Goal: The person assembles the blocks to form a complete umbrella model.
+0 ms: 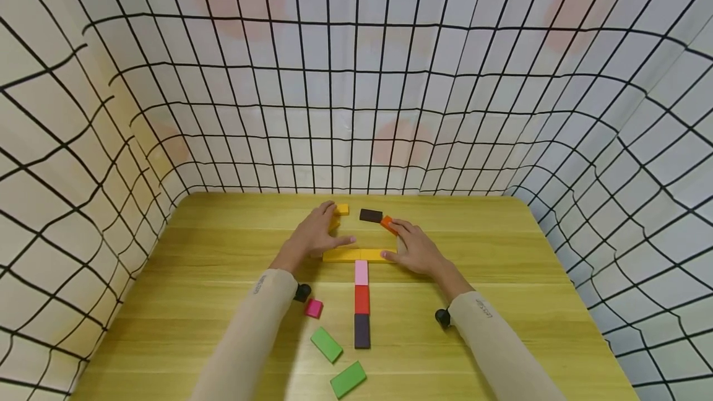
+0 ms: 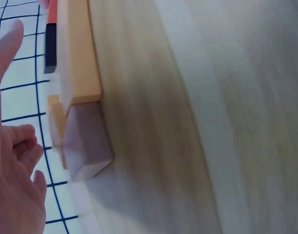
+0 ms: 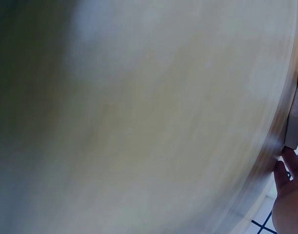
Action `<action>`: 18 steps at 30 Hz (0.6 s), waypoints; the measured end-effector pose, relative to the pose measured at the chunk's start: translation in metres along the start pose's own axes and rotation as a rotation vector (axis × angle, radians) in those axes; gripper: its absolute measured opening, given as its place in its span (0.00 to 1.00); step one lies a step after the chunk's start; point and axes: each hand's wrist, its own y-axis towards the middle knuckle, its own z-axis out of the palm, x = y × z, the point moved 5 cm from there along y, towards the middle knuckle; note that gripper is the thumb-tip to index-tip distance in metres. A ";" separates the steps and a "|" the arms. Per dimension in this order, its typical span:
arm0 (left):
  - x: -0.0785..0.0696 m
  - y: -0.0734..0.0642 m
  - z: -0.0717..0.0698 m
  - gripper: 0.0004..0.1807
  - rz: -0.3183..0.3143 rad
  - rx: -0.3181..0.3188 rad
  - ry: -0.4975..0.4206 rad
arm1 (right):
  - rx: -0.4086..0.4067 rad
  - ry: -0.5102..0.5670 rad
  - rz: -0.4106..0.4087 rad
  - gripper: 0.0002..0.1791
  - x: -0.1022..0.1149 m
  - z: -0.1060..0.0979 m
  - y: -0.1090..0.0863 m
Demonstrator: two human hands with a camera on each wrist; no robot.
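Observation:
My left hand (image 1: 312, 237) spreads over the left end of a crosswise row of yellow blocks (image 1: 341, 255), thumb stretched out above it. Under and beyond its fingers lie two more yellow blocks (image 1: 343, 209). In the left wrist view a greyish-brown block (image 2: 88, 139) adjoins the yellow row's end. My right hand (image 1: 418, 251) reaches to the row's right end, its thumb at the yellow block there. Its forward fingers touch an orange block (image 1: 388, 224), which lies slanted beside a dark brown block (image 1: 371, 215). A pale block (image 1: 400, 244) shows partly beside this hand.
From the row's middle a column runs toward me: pink block (image 1: 361, 272), red block (image 1: 362, 299), dark block (image 1: 362, 331). Left of it lie a magenta block (image 1: 314, 308) and two green blocks (image 1: 327, 344). Black netting (image 1: 356, 110) surrounds the wooden table (image 1: 473, 228) at back and sides.

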 end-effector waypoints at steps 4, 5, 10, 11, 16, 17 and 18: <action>0.002 0.005 0.005 0.59 -0.009 0.012 0.012 | -0.011 0.010 -0.009 0.50 0.000 -0.001 0.001; 0.003 0.006 0.006 0.59 -0.010 0.012 0.018 | -0.009 0.009 -0.007 0.50 -0.001 0.000 0.001; 0.001 0.008 0.009 0.58 -0.011 0.003 0.009 | -0.002 0.006 0.000 0.51 -0.002 0.001 0.001; 0.000 0.008 0.009 0.58 -0.010 0.001 0.004 | -0.002 0.008 0.001 0.51 -0.003 0.001 0.001; -0.006 0.009 0.012 0.57 -0.010 0.022 0.000 | 0.002 0.017 0.008 0.51 -0.004 0.002 0.000; -0.008 0.010 0.012 0.57 -0.008 0.026 -0.003 | 0.003 0.014 0.010 0.52 -0.004 0.002 0.000; -0.009 0.010 0.013 0.57 -0.006 0.031 -0.001 | 0.003 0.014 0.011 0.51 -0.004 0.002 0.000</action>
